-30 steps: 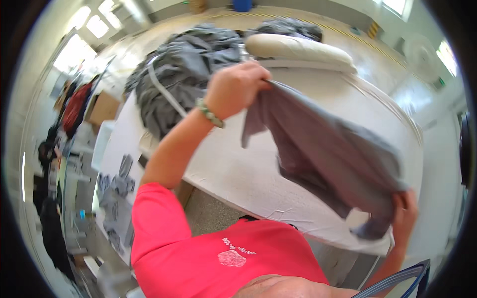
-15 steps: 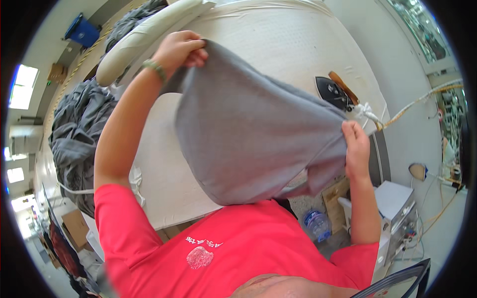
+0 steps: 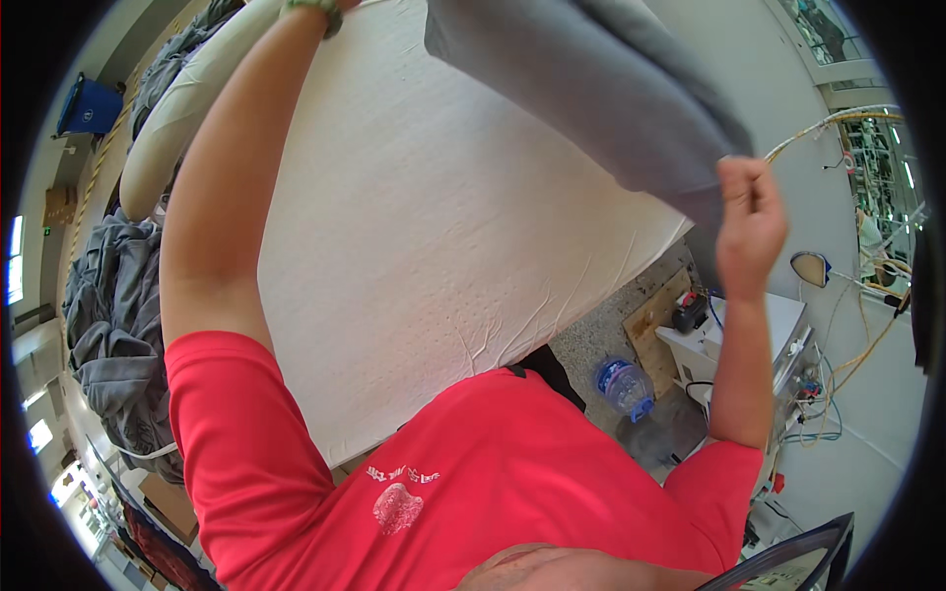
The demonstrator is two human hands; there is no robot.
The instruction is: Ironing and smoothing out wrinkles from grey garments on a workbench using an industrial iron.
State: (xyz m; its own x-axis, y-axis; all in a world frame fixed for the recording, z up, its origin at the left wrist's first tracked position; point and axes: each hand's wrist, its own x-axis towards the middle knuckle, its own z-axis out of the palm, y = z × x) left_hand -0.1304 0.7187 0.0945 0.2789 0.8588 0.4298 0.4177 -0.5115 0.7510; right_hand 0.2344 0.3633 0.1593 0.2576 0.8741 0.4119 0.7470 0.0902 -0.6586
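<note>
A grey piece of fabric point(image 3: 601, 108) stretches across the upper right, lifted above the cream-covered ironing table point(image 3: 424, 246) and partly cut off by the top of the picture. My right hand point(image 3: 752, 222) is closed around its right end, beyond the table's right edge. My left arm reaches far forward along the table's left side. Only the wrist with a green bracelet and a sliver of my left hand point(image 3: 348, 4) show at the top edge; its fingers are out of the picture. The iron is not visible now.
Grey fabric lies heaped point(image 3: 118, 335) left of the table, near a long padded roll point(image 3: 192, 108). Below the table's right edge are a water bottle point(image 3: 624, 387) and a white machine point(image 3: 769, 340). Cables point(image 3: 855, 360) hang at the right wall. A blue bin point(image 3: 91, 104) stands far left.
The fabric has swung forward and up, baring the middle of the table. My left hand has gone forward past the top edge; my right hand has risen slightly rightward, still gripping.
</note>
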